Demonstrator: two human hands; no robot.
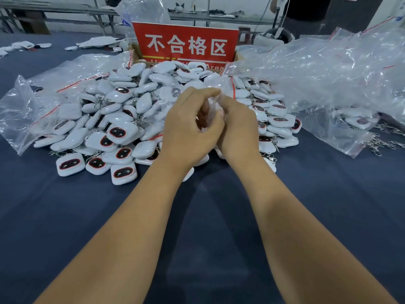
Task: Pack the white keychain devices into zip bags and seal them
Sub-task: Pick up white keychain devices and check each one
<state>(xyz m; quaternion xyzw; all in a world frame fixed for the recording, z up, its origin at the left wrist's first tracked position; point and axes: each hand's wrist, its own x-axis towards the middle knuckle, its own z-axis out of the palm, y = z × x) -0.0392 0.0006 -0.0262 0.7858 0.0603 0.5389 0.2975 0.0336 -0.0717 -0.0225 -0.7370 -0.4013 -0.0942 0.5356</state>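
Where devices (122,119) pile, blue cloth (208,216) covers table

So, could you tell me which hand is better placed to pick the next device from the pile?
Probably the left hand: most loose devices lie on its side, while the right hand pinches the zip bag.

Single head-worn wide-angle view, looking forward and down along both forearms. Close range: dark blue surface (65,216) fills the lower frame, device pile (122,119) at mid-frame, red sign (186,43) at 12 o'clock. Edges bowed by lens. No second view.
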